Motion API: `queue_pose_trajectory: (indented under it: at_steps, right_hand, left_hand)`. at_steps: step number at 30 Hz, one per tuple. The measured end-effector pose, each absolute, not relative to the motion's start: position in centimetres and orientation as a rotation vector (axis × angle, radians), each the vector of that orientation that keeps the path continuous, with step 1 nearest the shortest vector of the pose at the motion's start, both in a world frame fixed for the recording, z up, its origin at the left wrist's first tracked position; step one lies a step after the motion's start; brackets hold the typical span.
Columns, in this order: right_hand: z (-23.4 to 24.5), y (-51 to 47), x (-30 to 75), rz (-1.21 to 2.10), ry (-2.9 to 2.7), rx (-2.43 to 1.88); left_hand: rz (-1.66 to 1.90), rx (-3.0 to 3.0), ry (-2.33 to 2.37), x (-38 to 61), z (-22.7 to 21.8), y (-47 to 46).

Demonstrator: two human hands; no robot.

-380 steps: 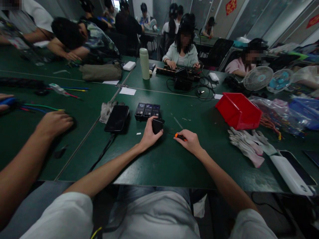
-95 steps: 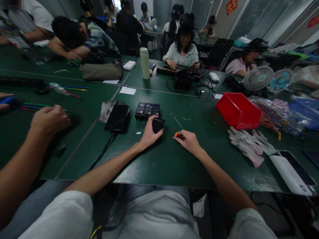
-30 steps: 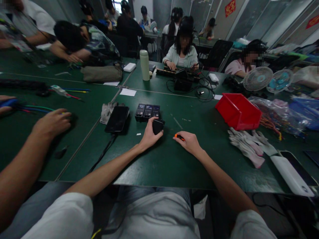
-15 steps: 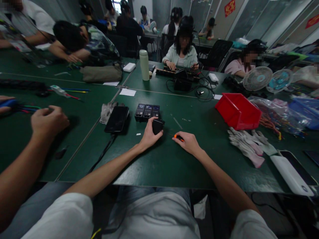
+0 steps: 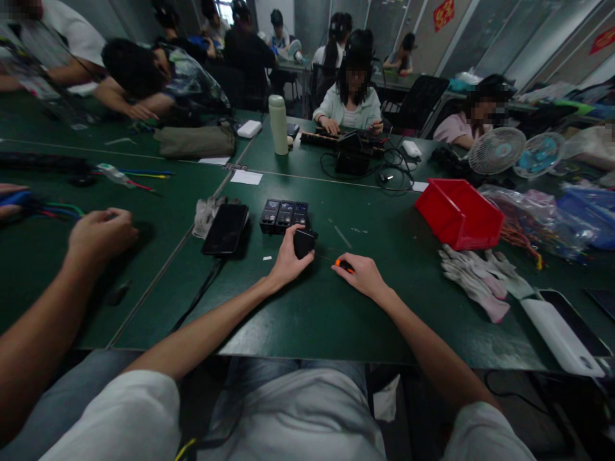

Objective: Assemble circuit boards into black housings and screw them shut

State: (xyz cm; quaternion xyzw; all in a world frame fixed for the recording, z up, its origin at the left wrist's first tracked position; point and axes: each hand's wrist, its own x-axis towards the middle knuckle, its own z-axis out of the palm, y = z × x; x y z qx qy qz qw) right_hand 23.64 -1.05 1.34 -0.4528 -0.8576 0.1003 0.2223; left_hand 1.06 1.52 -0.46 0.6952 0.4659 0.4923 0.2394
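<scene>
My left hand (image 5: 287, 262) grips a small black block (image 5: 303, 242) that rests on the green table (image 5: 327, 314). My right hand (image 5: 364, 275) is closed round a small screwdriver with an orange handle (image 5: 343, 263), whose thin shaft points toward the black block. Just beyond the block lie three black modules (image 5: 284, 214) in a row. A black phone (image 5: 225, 228) lies to their left.
A red bin (image 5: 460, 213) and grey gloves (image 5: 475, 278) sit to the right, with a white power bank (image 5: 560, 336) nearer the edge. A co-worker's hand (image 5: 98, 234) works coloured wires (image 5: 57, 208) at the left. A pale bottle (image 5: 278, 123) and small fans (image 5: 497, 150) stand farther back.
My hands have stayed almost still on the block and the screwdriver. The co-worker's hand at the left has shifted about over the wires.
</scene>
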Motion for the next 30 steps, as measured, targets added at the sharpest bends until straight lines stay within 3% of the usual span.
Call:
queue_pose_trajectory:
  at_steps: [30]
  right_hand:
    - [1.43, -0.93, 23.68, 0.241, -2.368, -1.280]
  left_hand:
    - [1.344, 1.893, 1.271, 1.03, -0.44, 1.51]
